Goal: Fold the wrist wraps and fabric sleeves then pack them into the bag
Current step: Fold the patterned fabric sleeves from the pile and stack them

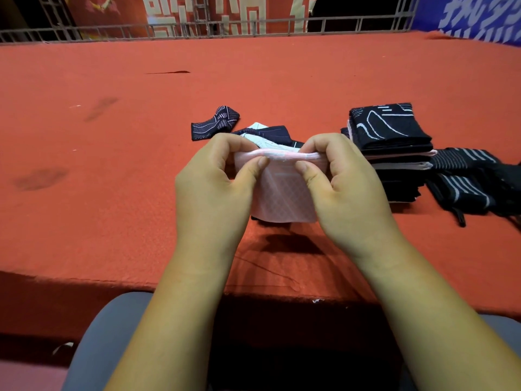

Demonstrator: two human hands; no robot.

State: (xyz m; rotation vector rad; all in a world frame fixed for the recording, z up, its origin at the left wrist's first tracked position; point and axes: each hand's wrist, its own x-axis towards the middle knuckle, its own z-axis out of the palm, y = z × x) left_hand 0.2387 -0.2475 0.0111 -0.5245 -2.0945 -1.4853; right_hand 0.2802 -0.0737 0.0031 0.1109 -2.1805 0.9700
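A pale pink fabric sleeve (284,193), folded over, hangs above the red table. My left hand (217,182) pinches its top edge on the left and my right hand (346,182) pinches the same edge on the right, thumbs toward me. Behind my hands lie loose pieces: a dark patterned sleeve (215,122) and a white and navy one (270,134), partly hidden. A stack of folded sleeves (392,148), black and pink, stands to the right. Black striped wrist wraps (465,179) lie beside the stack. No bag is in view.
The red cloth-covered table (112,165) stretches far to the left and back. A metal railing (253,26) runs along its far edge. The near table edge (84,280) is just above my lap.
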